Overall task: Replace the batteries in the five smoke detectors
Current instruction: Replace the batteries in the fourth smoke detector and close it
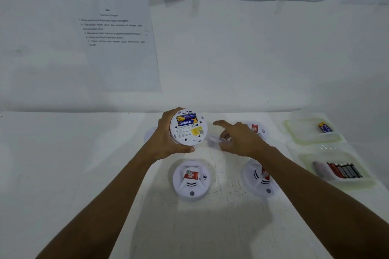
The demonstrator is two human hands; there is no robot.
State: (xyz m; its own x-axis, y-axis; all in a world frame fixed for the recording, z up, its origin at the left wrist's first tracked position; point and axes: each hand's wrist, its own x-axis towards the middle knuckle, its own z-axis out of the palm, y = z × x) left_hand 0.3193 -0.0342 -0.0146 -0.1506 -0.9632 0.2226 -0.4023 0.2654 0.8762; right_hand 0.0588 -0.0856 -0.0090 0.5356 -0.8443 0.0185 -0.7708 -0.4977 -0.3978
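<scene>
My left hand [166, 139] grips a round white smoke detector [188, 127], raised off the table with its back toward me. Its battery compartment is open and shows blue and yellow batteries [186, 119]. My right hand [237, 140] hovers just right of it and pinches a small white cover piece [212, 140], index finger stretched out. Two detectors lie face up near me, one at the middle [191, 181] and one [260, 178] partly under my right forearm. A third [257, 129] lies behind my right hand.
Two pale trays stand at the right: the far tray [294, 130] holds one blue and yellow battery [325, 127], the near tray [309, 166] holds several red and black batteries [344, 170]. Printed sheets [120, 48] hang on the wall behind the white table [73, 153].
</scene>
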